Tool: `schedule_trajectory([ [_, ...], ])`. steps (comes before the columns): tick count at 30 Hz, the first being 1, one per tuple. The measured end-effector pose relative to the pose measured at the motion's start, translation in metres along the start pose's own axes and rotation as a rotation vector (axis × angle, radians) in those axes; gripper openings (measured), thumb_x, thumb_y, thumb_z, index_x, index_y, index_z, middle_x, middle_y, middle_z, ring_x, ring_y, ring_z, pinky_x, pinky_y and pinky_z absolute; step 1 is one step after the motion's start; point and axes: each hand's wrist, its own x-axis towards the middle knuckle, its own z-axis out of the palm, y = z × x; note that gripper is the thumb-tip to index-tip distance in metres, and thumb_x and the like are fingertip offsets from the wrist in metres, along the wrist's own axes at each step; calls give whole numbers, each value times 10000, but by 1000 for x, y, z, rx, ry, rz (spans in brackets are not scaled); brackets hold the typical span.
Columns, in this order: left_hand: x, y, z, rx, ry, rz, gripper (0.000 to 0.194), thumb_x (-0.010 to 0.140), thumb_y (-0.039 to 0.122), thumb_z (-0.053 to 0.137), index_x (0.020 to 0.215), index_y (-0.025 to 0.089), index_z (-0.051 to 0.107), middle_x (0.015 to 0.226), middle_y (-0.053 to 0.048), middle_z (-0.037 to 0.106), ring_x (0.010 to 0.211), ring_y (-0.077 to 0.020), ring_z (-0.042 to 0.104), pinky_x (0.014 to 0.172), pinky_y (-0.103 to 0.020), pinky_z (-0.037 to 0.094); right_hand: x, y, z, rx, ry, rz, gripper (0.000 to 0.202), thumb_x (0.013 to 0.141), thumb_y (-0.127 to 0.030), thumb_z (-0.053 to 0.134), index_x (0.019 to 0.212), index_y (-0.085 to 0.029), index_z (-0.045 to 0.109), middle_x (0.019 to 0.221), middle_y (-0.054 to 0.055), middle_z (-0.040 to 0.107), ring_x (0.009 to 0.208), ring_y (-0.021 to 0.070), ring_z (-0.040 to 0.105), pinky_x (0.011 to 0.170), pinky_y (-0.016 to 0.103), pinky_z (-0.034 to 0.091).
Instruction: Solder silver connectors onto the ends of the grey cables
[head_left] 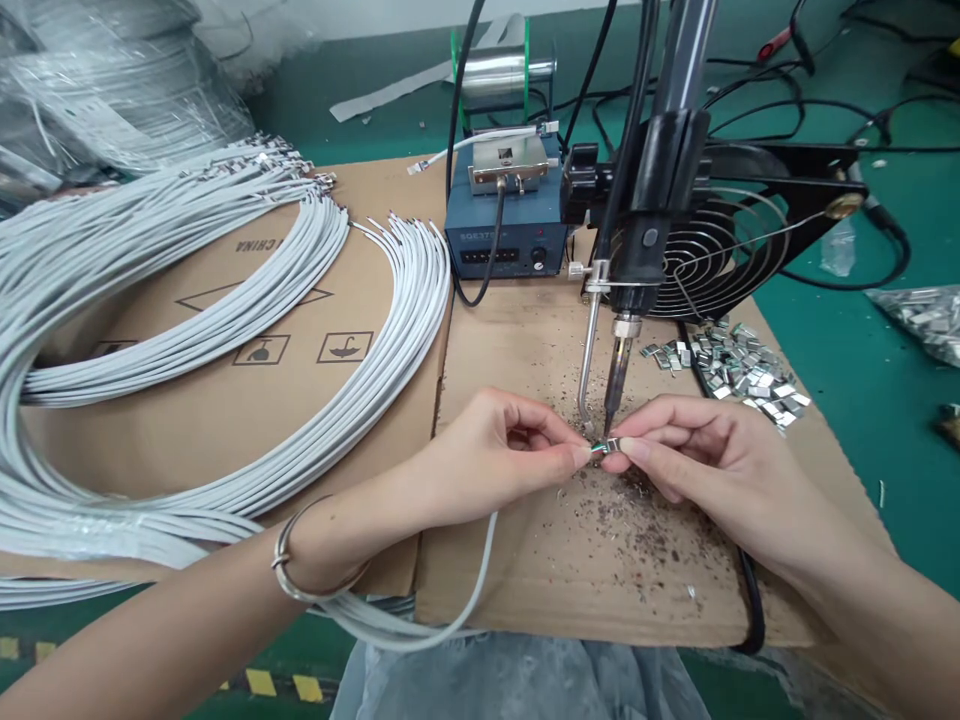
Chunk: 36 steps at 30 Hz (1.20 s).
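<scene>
My left hand [501, 445] pinches the stripped end of a white cable [471, 590] that loops down under my wrist. My right hand [694, 445] pinches a small metal connector [611, 446] against that cable end. Both meet just under the tip of a soldering iron [618, 385] held upright on a black stand [664, 170], with a solder feed tube [589, 355] beside the tip. Solder crumbs speckle the cardboard [600, 570] beneath my fingers.
Bundles of white cables [225, 320] curve over a cardboard box at left. A blue soldering station [504, 235] and solder spool [502, 75] stand behind. A black fan [750, 235] leans at right, with several loose metal shells [739, 370] in front of it.
</scene>
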Motion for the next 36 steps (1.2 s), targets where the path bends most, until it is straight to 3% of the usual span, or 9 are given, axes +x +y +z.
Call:
schedule_trajectory([
  [11, 2, -4, 1, 52, 19, 25, 143, 775, 189, 591, 758, 63, 656, 525, 35, 511, 434, -33, 374, 418, -150, 319, 1, -2, 2, -20, 20, 7, 121, 725, -256, 645, 748, -141, 616, 662, 61, 672, 412, 62, 489, 358, 142, 358],
  [17, -2, -10, 0, 184, 18, 181, 216, 816, 263, 552, 869, 96, 678, 762, -48, 629, 634, -106, 486, 539, -199, 360, 2, 0, 2, -23, 21, -8, 105, 747, -243, 625, 770, -142, 611, 690, 60, 672, 431, 64, 494, 373, 149, 370],
  [30, -6, -5, 2, 359, 70, 221, 210, 834, 230, 505, 884, 132, 683, 791, -17, 638, 697, -127, 533, 601, -213, 378, 0, -3, 2, 26, -6, -4, 75, 762, -221, 632, 757, -147, 620, 677, 41, 674, 420, 45, 478, 377, 123, 350],
  [36, -6, -7, 4, 300, 75, 224, 201, 833, 216, 507, 897, 154, 686, 797, -1, 642, 699, -124, 532, 605, -211, 382, 0, -2, 2, -10, -10, -9, 102, 776, -241, 620, 764, -140, 618, 682, 51, 676, 408, 46, 463, 365, 134, 340],
])
